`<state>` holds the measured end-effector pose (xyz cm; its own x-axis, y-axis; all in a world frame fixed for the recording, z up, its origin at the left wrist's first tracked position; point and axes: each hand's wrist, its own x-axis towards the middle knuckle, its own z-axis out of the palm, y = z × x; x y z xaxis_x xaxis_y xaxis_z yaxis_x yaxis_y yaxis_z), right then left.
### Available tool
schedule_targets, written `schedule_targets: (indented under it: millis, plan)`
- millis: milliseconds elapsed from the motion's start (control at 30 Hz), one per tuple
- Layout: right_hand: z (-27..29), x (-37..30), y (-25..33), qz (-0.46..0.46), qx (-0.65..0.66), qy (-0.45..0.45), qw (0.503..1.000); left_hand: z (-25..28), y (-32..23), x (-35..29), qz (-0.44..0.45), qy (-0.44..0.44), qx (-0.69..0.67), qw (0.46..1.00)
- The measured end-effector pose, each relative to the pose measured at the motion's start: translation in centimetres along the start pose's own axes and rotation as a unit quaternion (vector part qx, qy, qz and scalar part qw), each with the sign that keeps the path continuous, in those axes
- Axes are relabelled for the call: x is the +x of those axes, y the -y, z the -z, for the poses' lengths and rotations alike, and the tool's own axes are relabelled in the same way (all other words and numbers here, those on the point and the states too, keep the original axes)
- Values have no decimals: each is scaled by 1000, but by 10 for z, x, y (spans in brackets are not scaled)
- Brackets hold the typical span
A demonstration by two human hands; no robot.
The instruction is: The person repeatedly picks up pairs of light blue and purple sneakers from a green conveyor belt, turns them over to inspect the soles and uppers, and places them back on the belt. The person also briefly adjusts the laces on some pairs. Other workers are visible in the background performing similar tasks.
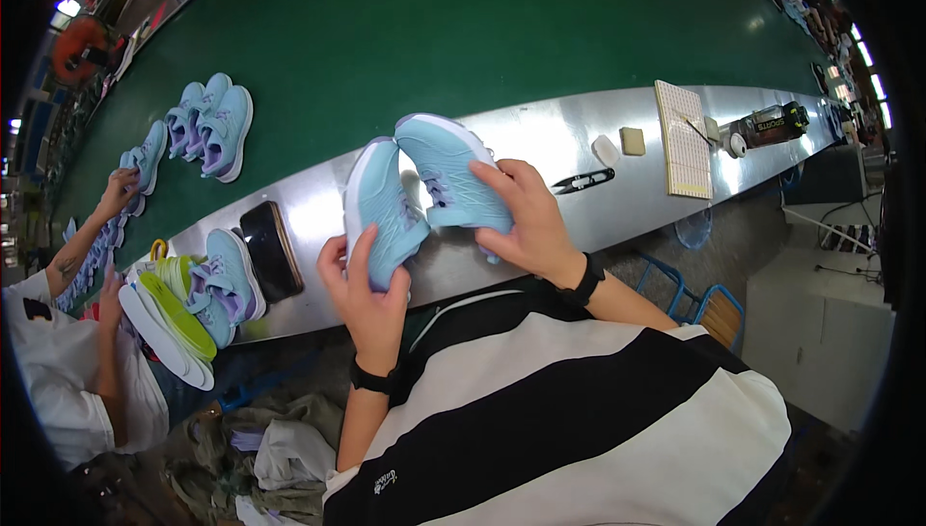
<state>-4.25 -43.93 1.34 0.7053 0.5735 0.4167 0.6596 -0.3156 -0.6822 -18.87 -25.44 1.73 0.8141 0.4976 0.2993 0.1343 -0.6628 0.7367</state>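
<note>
Two light blue sneakers with white soles and lilac insides are held up over the metal ledge, their toes touching. My left hand (367,280) grips the left sneaker (384,203) around its heel end. The right sneaker (461,174) is in my right hand (529,217), thumb and fingers closed on its heel part. Left of them a dark phone (272,251) lies on the ledge. On the right are thread snips (584,181), a white lump (605,149) and a small beige block (632,140).
A green conveyor belt (434,34) runs beyond the metal ledge (318,188), with more blue sneakers (227,131) on it. At left a co-worker's hand (118,190) touches a shoe, near stacked insoles (174,323). Further right lie a paper pad (682,145) and a bottle (767,128).
</note>
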Motion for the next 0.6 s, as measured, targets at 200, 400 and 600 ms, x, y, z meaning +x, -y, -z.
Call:
schedule_targets:
  millis: [200,400,600]
  plan:
    - [10,-1,-11,-96,4,125,987,6,22,4,142,100,-95,980]
    - [20,22,-33,-334,280,284,854,11,52,23,254,208,-228,917]
    - [-4,20,-8,-416,699,130,567,-1,24,25,369,108,-711,589]
